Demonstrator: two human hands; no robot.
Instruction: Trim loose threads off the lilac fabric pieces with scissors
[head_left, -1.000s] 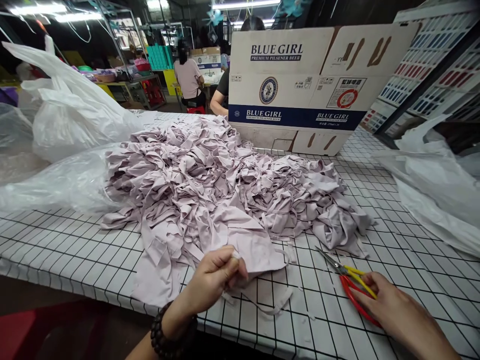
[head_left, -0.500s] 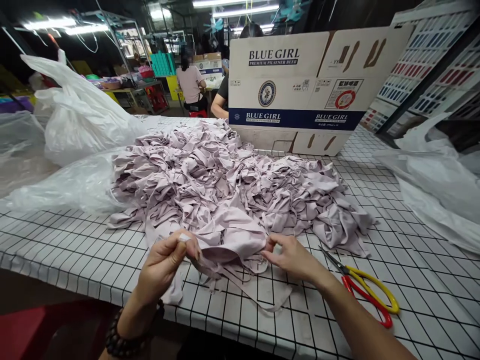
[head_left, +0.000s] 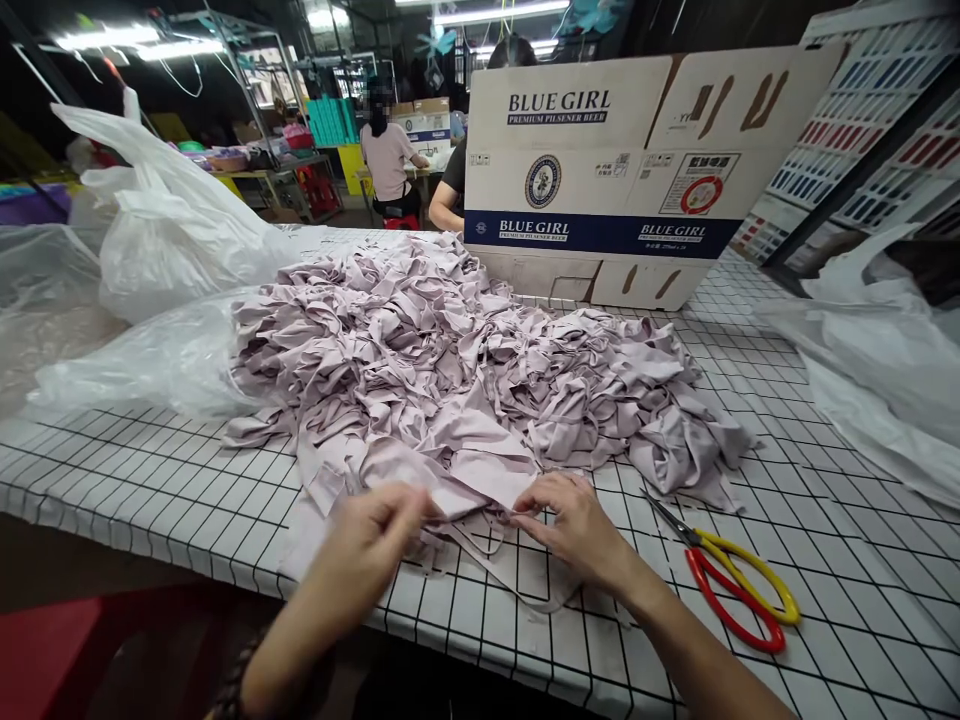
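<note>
A large heap of pale mauve fabric pieces [head_left: 450,340] with thin straps lies crumpled on the table. At its near edge, one fabric piece [head_left: 495,470] stretches between my hands. My left hand [head_left: 367,550], smeared by motion, has its thumb and fingers closed at the left of that piece's near edge. My right hand [head_left: 570,520] pinches the right part of the same edge between thumb and fingertips. A loose strap [head_left: 510,580] trails on the table below. To the right of my right hand lie scissors [head_left: 731,580] with one red and one yellow handle.
Beyond the heap stands a printed carton [head_left: 600,180], with a person partly hidden behind it. Clear plastic bags [head_left: 165,360] lie at the left, and another plastic bag [head_left: 885,350] at the right. A checked cloth covers the table [head_left: 210,500]. Another person sits farther back.
My left hand has moved right, closer to my right hand, turning with its back more toward me. The strap end it pinched no longer shows. My right hand stays at the fabric edge.
</note>
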